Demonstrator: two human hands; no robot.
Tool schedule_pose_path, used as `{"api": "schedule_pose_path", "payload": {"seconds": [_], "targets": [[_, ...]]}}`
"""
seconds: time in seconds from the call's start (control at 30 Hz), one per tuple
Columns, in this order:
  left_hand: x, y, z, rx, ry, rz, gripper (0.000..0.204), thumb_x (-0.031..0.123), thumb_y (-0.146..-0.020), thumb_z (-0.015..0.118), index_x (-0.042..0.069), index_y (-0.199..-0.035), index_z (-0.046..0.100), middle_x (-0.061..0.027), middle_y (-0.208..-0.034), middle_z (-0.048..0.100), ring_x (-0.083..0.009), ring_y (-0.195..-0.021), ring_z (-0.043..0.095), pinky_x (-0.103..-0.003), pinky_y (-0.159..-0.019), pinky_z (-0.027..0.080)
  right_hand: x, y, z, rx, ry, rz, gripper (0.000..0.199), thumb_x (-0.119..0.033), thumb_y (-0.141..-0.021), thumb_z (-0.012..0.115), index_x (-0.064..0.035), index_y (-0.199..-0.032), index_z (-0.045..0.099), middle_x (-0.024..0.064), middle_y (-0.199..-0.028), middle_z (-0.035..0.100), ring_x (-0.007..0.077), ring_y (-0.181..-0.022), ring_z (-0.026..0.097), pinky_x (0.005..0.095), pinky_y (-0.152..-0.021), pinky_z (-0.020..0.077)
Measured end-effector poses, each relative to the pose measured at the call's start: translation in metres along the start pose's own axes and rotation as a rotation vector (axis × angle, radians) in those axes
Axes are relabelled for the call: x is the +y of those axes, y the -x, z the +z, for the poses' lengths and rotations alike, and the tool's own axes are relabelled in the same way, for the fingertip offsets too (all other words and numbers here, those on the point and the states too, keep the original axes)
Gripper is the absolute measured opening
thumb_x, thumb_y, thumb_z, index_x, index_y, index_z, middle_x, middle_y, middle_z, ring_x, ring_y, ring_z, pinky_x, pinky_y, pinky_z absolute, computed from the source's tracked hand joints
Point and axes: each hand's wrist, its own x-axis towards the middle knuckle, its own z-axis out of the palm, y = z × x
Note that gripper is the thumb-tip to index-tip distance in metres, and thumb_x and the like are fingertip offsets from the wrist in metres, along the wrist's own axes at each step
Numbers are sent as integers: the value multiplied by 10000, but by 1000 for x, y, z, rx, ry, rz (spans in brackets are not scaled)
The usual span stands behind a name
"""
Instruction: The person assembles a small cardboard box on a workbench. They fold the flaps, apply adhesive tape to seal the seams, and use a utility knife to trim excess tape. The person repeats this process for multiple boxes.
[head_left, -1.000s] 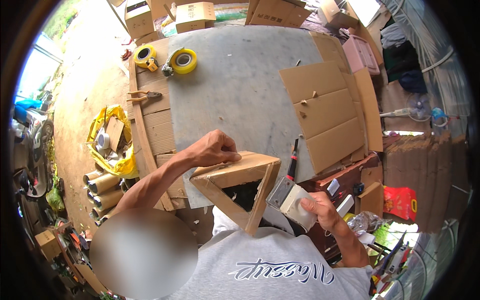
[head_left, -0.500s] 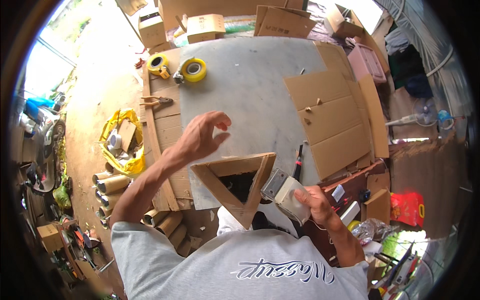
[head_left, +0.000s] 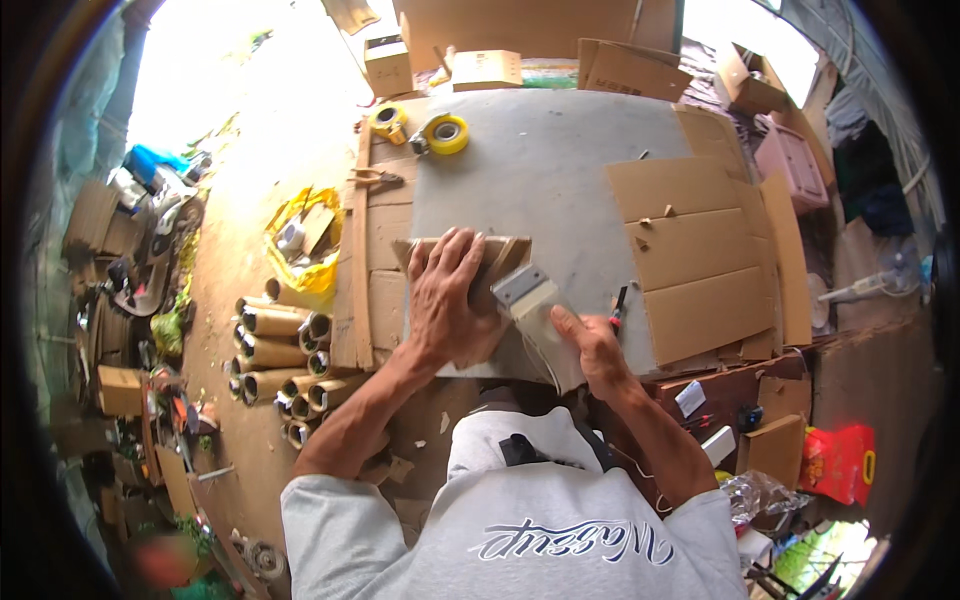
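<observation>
The left hand (head_left: 447, 295) is lying palm down with fingers spread over a brown cardboard piece (head_left: 500, 258), hiding most of it, so its full shape is hard to make out; only its far edge and right end are showing past the fingers. The right hand (head_left: 590, 350) is wrapping its fingers around the handle of a wide flat tool (head_left: 522, 290), whose metal head is touching the cardboard piece's right end; the handle's near end is disappearing under the hand. Both are sitting near the front edge of the grey table (head_left: 545, 165), with bare surface opening beyond them toward two yellow tape rolls (head_left: 445, 133) and flat cardboard sheets (head_left: 690, 250) lying to the right.
</observation>
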Motion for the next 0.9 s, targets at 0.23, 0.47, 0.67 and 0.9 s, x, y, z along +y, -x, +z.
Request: {"api": "schedule_pose_path", "payload": {"seconds": [0.23,0.47,0.67,0.9], "targets": [[8,7,8,18,-9,7,849,293,-603,887,82,-1388,642,-146,-1479,563,-309,-1442,460,-569,-1248,158,30,26,-10,-5,-59,-108,547,-479,-1014,628,39,-861,705,16,-744,625,90,-674,530,272,-589,434],[25,8,9,-85,-34,14,915,236,-606,887,101,-1458,581,-122,-1550,513,-285,-1495,398,-580,-1267,102,50,64,-29,25,-103,-71,526,-466,-1020,616,26,-856,706,12,-742,623,83,-662,525,268,-591,435],[16,10,8,-109,-32,25,900,256,-625,856,99,-1465,573,-118,-1580,482,-270,-1517,367,-594,-1268,84,82,77,-40,-1,-174,-2,532,-467,-1024,597,23,-839,690,17,-747,648,79,-665,572,253,-593,445],[17,3,2,-225,-37,51,998,255,-650,868,108,-1551,466,-130,-1665,343,-268,-1576,238,-576,-1275,57,112,15,-51,-201,-34,-6,568,-521,-1002,598,33,-943,709,51,-833,689,124,-718,624,275,-640,488]]}}
